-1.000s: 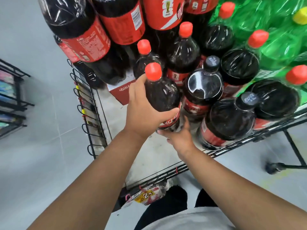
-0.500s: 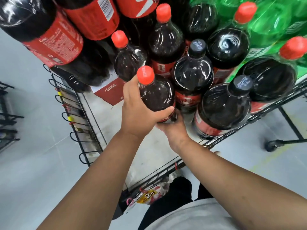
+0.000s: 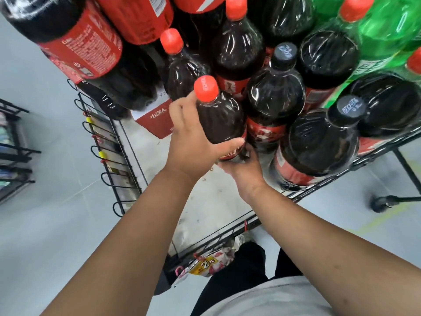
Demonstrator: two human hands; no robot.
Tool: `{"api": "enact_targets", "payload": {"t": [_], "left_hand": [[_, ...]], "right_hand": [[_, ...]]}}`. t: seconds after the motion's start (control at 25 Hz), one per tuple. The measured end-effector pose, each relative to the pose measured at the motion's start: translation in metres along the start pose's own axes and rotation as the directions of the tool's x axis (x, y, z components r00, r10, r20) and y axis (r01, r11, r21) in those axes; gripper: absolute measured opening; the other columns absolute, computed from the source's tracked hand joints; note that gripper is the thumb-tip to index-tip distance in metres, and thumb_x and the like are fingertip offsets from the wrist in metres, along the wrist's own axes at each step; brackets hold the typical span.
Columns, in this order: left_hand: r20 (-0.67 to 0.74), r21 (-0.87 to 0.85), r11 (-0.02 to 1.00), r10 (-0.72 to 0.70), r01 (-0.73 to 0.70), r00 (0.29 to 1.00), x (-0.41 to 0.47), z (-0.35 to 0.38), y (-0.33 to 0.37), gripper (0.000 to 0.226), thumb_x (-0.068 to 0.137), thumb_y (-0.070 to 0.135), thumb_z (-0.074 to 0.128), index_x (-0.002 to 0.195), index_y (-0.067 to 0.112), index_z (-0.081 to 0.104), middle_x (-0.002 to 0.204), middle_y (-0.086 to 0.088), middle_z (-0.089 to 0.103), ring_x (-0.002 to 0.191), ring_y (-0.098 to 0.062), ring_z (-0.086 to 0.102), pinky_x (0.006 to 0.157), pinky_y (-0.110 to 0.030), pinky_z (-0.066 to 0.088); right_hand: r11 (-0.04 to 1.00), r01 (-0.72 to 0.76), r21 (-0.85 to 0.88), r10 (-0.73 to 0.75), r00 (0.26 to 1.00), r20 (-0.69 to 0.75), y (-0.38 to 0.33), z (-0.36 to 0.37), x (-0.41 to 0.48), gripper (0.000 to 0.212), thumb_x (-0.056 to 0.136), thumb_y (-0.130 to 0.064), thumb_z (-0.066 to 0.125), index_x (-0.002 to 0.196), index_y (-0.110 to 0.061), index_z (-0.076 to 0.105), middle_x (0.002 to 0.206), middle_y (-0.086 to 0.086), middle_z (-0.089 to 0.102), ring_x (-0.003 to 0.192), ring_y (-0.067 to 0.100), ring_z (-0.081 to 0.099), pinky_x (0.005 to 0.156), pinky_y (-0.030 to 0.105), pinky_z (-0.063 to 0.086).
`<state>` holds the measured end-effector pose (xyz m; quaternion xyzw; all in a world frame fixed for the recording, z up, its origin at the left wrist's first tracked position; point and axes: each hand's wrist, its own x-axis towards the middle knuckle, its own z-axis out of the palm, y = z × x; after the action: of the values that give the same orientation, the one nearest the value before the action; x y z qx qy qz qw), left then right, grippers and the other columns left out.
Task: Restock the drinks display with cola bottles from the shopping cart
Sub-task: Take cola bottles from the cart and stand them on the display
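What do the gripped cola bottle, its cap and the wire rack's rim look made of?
Cola bottle: clear glossy plastic, likely PET; highlights streak its dark shoulder. Cap: opaque red plastic, fairly matte, faint script on top. Rack rim: thin black rods, probably coated metal wire.

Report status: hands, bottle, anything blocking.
Left hand grips red-capped dark plastic cola bottle; right hand holds its base. Black-capped dark cola bottle crowds it on the right.

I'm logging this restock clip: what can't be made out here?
Head view:
Right hand: fingers hidden under the held cola bottle, grip unclear.
Its label: mostly covered by the left hand.
Big cola bottles at top: cut off by the frame edge.
Rack side tags: blurred.
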<state>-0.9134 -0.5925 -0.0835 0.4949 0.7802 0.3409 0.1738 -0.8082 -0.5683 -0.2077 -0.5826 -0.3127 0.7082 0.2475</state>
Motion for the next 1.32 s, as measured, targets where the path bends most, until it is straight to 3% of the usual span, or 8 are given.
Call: {"api": "enact_targets", "payload": {"t": [0.12, 0.32, 0.4, 0.48, 0.56, 0.88, 1.04, 1.32], "left_hand": [[0.037, 0.017, 1.000, -0.019, 0.018, 0.999, -0.002, -0.003, 0.002, 0.114, 0.061, 0.036, 0.097, 0.151, 0.012, 0.031, 0.130, 0.002, 0.030, 0.108, 0.012, 0.032, 0.089, 0.010, 0.021], [0.098, 0.070, 0.998, -0.012, 0.005, 0.995, -0.007, -0.016, 0.007, 0.112, 0.069, 0.038, 0.092, 0.158, 0.022, 0.025, 0.147, 0.001, 0.038, 0.128, -0.006, 0.041, 0.103, -0.021, 0.034], [0.129, 0.099, 0.995, -0.009, -0.003, 0.992, -0.012, -0.024, 0.008, 0.109, 0.075, 0.035, 0.089, 0.160, 0.025, 0.021, 0.154, 0.002, 0.037, 0.137, -0.009, 0.038, 0.105, -0.021, 0.032], [0.151, 0.155, 0.987, 0.016, -0.040, 0.988, -0.019, -0.035, 0.011, 0.103, 0.079, 0.034, 0.084, 0.160, 0.025, 0.021, 0.156, 0.003, 0.038, 0.140, -0.011, 0.040, 0.107, -0.023, 0.034], [0.155, 0.205, 0.972, 0.085, -0.116, 0.984, -0.026, -0.048, 0.016, 0.093, 0.082, 0.033, 0.081, 0.159, 0.024, 0.028, 0.154, 0.003, 0.042, 0.139, -0.012, 0.042, 0.110, -0.023, 0.035], [0.190, 0.409, 0.887, 0.148, -0.215, 0.971, -0.055, -0.106, 0.047, 0.075, 0.088, 0.044, 0.073, 0.153, 0.028, 0.039, 0.157, 0.004, 0.040, 0.143, -0.020, 0.038, 0.112, -0.037, 0.036], [0.207, 0.457, 0.860, 0.146, -0.227, 0.968, -0.079, -0.115, 0.073, 0.077, 0.088, 0.053, 0.068, 0.155, 0.029, 0.037, 0.156, 0.005, 0.040, 0.141, -0.022, 0.042, 0.112, -0.037, 0.037], [0.145, 0.424, 0.826, 0.343, -0.372, 0.928, -0.130, -0.092, 0.165, 0.075, 0.085, 0.058, 0.063, 0.149, 0.022, 0.046, 0.146, 0.001, 0.052, 0.137, -0.019, 0.045, 0.114, -0.035, 0.035]], "right_hand": [[0.999, 0.003, -0.034, -0.003, 1.000, 0.015, -0.004, -0.001, -0.004, 0.096, 0.069, 0.007, 0.081, 0.148, -0.016, 0.032, 0.137, 0.003, 0.055, 0.123, 0.019, 0.056, 0.105, 0.042, 0.047], [0.958, 0.090, -0.271, -0.080, 0.996, 0.048, -0.024, -0.011, -0.020, 0.090, 0.070, -0.003, 0.086, 0.145, -0.011, 0.035, 0.131, 0.003, 0.059, 0.112, 0.013, 0.058, 0.076, 0.007, 0.047], [0.919, 0.144, -0.367, -0.124, 0.989, 0.078, -0.035, -0.011, -0.031, 0.087, 0.069, -0.009, 0.089, 0.141, -0.011, 0.040, 0.128, 0.003, 0.061, 0.112, 0.014, 0.059, 0.071, 0.003, 0.048], [0.844, 0.208, -0.495, -0.197, 0.977, 0.075, -0.051, -0.011, -0.048, 0.092, 0.057, -0.039, 0.092, 0.136, -0.022, 0.048, 0.126, 0.000, 0.063, 0.113, 0.016, 0.061, 0.085, 0.018, 0.054], [0.706, 0.278, -0.651, -0.285, 0.953, 0.098, -0.069, -0.013, -0.068, 0.095, 0.051, -0.057, 0.083, 0.134, -0.028, 0.048, 0.130, 0.004, 0.056, 0.119, 0.018, 0.055, 0.101, 0.026, 0.044], [0.103, 0.479, -0.872, -0.399, 0.823, 0.405, -0.143, -0.025, -0.166, 0.087, 0.075, -0.045, 0.071, 0.148, -0.021, 0.031, 0.140, 0.012, 0.038, 0.130, 0.035, 0.039, 0.109, 0.042, 0.036], [-0.211, 0.465, -0.860, -0.446, 0.737, 0.508, -0.167, -0.044, -0.212, 0.087, 0.073, -0.061, 0.058, 0.148, -0.026, 0.029, 0.148, 0.006, 0.038, 0.145, 0.030, 0.021, 0.119, 0.046, 0.021], [-0.228, 0.398, -0.889, -0.568, 0.687, 0.453, -0.188, -0.142, -0.274, 0.081, 0.081, -0.058, 0.062, 0.149, -0.034, 0.024, 0.157, -0.006, 0.026, 0.151, 0.022, 0.010, 0.121, 0.053, 0.012]]}}
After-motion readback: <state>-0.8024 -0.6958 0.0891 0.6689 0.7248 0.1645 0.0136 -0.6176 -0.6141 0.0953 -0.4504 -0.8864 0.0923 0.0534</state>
